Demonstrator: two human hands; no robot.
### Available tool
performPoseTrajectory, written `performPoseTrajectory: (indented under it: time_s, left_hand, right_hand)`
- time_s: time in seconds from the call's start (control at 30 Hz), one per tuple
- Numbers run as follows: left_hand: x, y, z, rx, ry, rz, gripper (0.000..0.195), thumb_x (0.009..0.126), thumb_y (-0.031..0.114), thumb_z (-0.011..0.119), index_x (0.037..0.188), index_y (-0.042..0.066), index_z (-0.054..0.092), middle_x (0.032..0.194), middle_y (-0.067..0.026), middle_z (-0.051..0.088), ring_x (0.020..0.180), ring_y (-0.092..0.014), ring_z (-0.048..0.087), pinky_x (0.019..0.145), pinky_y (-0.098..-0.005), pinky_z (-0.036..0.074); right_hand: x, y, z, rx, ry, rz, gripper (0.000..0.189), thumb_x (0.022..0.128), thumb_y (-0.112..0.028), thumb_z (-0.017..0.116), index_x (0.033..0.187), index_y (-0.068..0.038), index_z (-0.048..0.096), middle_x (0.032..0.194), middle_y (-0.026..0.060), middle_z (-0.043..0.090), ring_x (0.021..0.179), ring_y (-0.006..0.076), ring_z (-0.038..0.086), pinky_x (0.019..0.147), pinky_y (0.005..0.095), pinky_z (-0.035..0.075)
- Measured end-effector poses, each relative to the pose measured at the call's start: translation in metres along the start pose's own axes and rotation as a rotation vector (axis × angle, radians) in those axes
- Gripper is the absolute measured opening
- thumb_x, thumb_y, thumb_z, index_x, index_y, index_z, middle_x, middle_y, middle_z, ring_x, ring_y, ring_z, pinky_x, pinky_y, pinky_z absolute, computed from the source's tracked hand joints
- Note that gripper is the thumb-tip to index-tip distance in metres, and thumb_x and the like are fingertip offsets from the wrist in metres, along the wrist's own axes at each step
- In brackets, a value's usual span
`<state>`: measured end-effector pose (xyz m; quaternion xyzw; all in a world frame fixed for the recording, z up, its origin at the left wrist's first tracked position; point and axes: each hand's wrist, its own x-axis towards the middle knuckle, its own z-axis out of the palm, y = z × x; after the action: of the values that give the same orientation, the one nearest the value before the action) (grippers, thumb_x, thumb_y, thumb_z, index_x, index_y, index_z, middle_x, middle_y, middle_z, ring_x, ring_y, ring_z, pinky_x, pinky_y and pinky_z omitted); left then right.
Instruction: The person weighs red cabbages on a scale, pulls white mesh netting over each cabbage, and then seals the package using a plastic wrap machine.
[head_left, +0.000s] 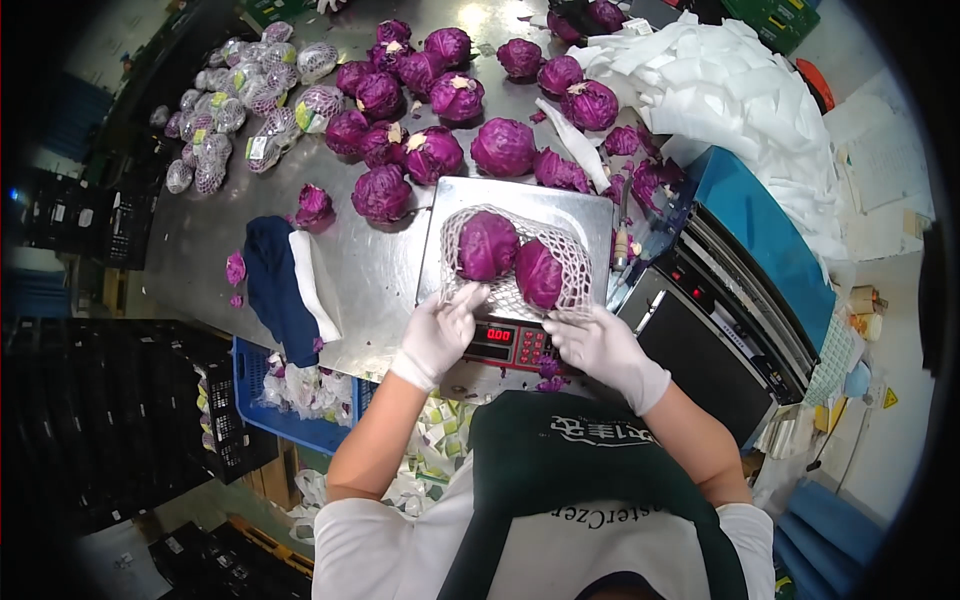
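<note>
Two red cabbages (487, 246) lie side by side in a white foam net sleeve (576, 262) over the steel pan of a digital scale (442, 202). The scale's red panel (499, 343) shows a lit display reading 0.00. My left hand (444, 330), in a white glove, touches the near left edge of the net with its fingers partly spread. At the near right edge, my gloved right hand (600, 346) has its fingertips at the net below the right cabbage (538, 274); whether they pinch it is unclear. Loose red cabbages (504, 147) stand beyond the scale.
Net-wrapped, labelled cabbages (259, 75) are heaped at the far left of the steel table (360, 277). A dark blue cloth (270, 277) lies left. At right are a wrapping or sealing machine (757, 247), a wooden-handled knife (620, 244) and piled white foam nets (720, 82). A blue crate (289, 431) stands below.
</note>
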<state>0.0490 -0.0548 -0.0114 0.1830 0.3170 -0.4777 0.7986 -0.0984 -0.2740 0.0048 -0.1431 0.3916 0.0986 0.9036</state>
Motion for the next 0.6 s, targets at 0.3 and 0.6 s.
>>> performPoseTrajectory:
  time_s: [0.3, 0.6]
  left_hand:
    - [-0.017, 0.044, 0.067, 1.351, 0.018, 1.212, 0.024, 0.090, 0.022, 0.063, 0.091, -0.002, 0.066, 0.084, -0.0084, 0.065, 0.073, -0.010, 0.057, 0.067, -0.0237, 0.045]
    - [0.061, 0.045, 0.102, 2.087, -0.003, 1.003, 0.068, 0.071, 0.035, 0.074, 0.126, 0.002, 0.053, 0.116, -0.0219, 0.060, 0.109, -0.034, 0.058, 0.096, -0.0393, 0.044]
  right_hand:
    - [0.029, -0.056, 0.040, -1.472, 0.475, -1.628, 0.060, 0.080, -0.026, 0.072, 0.130, -0.003, 0.049, 0.113, 0.0192, 0.058, 0.110, 0.0308, 0.055, 0.095, 0.0374, 0.043]
    - [0.065, -0.080, 0.062, -0.741, 0.036, -0.802, 0.026, 0.091, -0.024, 0.060, 0.097, 0.000, 0.068, 0.096, 0.0087, 0.068, 0.090, 0.0164, 0.063, 0.083, 0.0292, 0.046]
